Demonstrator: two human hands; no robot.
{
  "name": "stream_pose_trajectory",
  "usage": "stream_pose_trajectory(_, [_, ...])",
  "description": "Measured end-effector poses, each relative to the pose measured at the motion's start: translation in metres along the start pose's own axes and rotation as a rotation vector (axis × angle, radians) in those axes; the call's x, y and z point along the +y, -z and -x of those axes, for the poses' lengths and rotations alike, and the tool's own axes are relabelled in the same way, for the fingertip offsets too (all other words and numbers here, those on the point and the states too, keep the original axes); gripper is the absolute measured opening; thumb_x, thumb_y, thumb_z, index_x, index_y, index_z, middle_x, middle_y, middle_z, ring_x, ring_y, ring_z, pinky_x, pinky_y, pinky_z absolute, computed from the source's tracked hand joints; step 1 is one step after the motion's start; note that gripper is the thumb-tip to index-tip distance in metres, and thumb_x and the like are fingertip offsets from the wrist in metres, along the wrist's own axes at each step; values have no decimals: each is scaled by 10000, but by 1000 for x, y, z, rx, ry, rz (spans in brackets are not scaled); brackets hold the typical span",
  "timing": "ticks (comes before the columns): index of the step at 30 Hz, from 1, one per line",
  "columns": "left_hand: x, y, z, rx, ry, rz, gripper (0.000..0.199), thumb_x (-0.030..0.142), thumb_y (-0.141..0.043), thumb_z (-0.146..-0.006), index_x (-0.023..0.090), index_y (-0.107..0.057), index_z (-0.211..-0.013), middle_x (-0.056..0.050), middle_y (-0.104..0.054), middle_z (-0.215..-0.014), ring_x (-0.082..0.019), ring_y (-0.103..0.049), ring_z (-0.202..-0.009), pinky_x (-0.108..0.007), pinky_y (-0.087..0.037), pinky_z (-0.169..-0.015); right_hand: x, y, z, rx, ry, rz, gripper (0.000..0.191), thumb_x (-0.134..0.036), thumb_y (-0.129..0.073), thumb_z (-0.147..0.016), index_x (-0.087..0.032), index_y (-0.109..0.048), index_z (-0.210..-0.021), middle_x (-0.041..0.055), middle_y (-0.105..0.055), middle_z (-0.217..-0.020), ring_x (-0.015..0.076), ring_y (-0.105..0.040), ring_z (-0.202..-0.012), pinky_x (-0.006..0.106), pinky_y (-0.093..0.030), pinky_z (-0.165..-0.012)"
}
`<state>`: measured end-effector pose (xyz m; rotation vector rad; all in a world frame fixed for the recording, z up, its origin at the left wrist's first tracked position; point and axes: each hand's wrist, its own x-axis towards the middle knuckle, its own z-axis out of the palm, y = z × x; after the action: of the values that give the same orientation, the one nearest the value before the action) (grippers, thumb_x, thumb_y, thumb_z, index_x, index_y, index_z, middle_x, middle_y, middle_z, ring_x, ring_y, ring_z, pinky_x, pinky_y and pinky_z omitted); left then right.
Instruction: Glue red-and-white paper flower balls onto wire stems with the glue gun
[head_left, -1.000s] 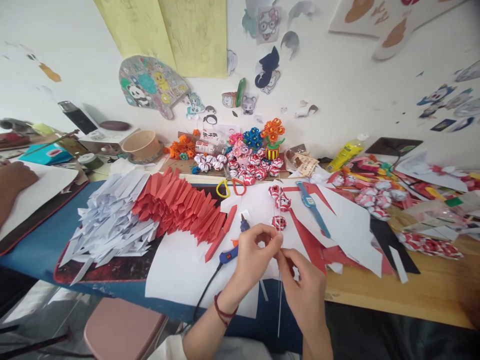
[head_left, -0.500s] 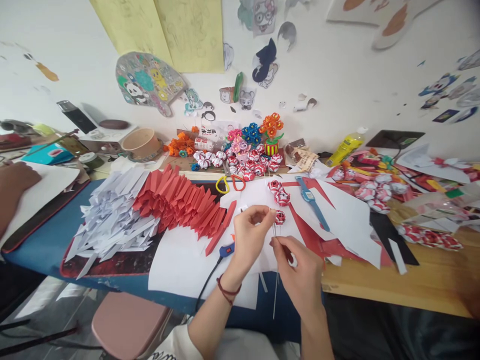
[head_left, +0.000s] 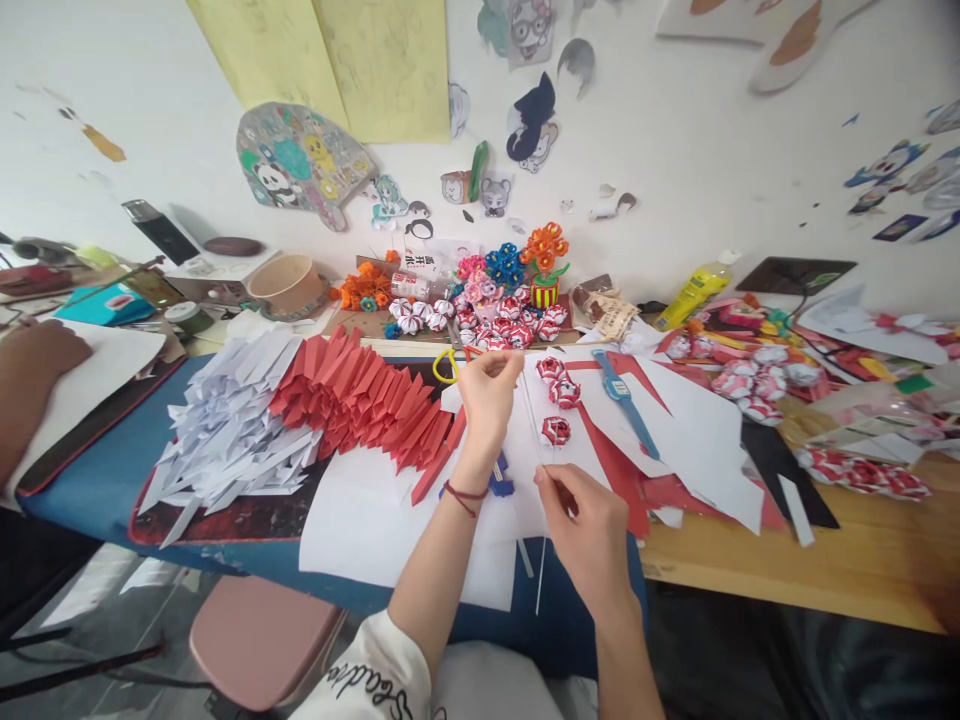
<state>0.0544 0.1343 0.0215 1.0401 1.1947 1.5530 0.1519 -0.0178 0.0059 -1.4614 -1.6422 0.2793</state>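
Note:
Thin white sticks or wires (head_left: 539, 577) run down between my hands, their lower end hanging over the table's front edge. My right hand (head_left: 581, 515) pinches them with thumb and forefinger. Higher and to the left, my left hand (head_left: 489, 395) has its fingertips pressed together near their upper end; what lies between them is too small to name. A red-and-white paper flower (head_left: 556, 431) rests on white paper (head_left: 375, 525) just right of the wires, with two more above it. Behind my left wrist is a blue tool (head_left: 500, 478), partly hidden.
Folded white strips (head_left: 232, 420) and red strips (head_left: 360, 400) are heaped at left. A blue watch (head_left: 626, 400) lies at right. Paper flowers and a yellow bottle (head_left: 694, 292) stand behind. Another person's hand (head_left: 45, 355) rests at far left.
My left hand has moved up and left, away from my right hand and the lowest flower. My right hand has shifted slightly left, still pinching the wires.

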Motion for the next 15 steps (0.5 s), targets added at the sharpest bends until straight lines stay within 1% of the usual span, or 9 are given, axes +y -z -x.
stream_pose_trajectory(2, [8,6,-18,49,-17,-4,156,266,-721,-793,119,-736,-743,13,-647,-607,-88,-523,-537,-202,-396,-538,-1,3,12,-29,-5,-11,263,-229,-526,-1009,-210,-610,-762,-33,-531,-621,106,-462,-526,237,-389,-532])
stream_pose_trajectory(4, [21,16,-31,84,-40,-12,163,267,-713,-812,119,-725,-746,24,-617,-595,-82,-490,-533,-199,-373,-533,1,6,24,-42,1,-26,240,-217,-536,-1010,-210,-604,-779,-38,-521,-629,101,-449,-531,230,-393,-541])
stream_pose_trajectory(6, [36,31,-32,85,-89,-40,148,261,-724,-809,129,-715,-743,25,-610,-618,-82,-481,-553,-195,-366,-541,7,7,33,-19,-9,-35,220,-213,-548,-1009,-206,-607,-797,-35,-536,-641,101,-444,-542,228,-399,-555])
stream_pose_trajectory(7, [43,40,-27,66,-147,-93,139,259,-714,-818,136,-712,-751,23,-609,-633,-86,-482,-562,-196,-370,-547,11,7,35,1,-24,-31,213,-217,-557,-1008,-204,-613,-802,-32,-546,-645,102,-444,-546,230,-400,-559])
stream_pose_trajectory(9, [53,62,-5,44,-241,-215,155,279,-672,-862,158,-701,-771,25,-592,-635,-101,-482,-573,-204,-382,-556,20,7,34,37,-62,-12,211,-236,-574,-1005,-201,-626,-803,-29,-558,-642,104,-447,-546,236,-398,-561])
stream_pose_trajectory(10, [56,75,10,17,-249,-281,196,286,-630,-894,165,-687,-751,21,-588,-636,-107,-486,-578,-210,-386,-565,23,7,32,49,-80,0,212,-248,-582,-1003,-200,-632,-802,-28,-563,-640,106,-452,-546,239,-398,-564])
stream_pose_trajectory(13, [56,118,62,-52,-186,-497,283,320,-568,-941,185,-604,-694,24,-564,-627,-119,-481,-593,-222,-383,-585,31,6,22,86,-82,23,201,-260,-595,-998,-197,-648,-814,-15,-601,-657,116,-498,-570,247,-408,-583])
stream_pose_trajectory(15, [50,148,91,-150,-124,-625,392,373,-529,-963,190,-519,-616,32,-502,-578,-120,-453,-571,-228,-369,-579,32,7,16,104,-60,25,181,-252,-594,-997,-197,-658,-837,-4,-635,-684,123,-538,-595,251,-422,-603])
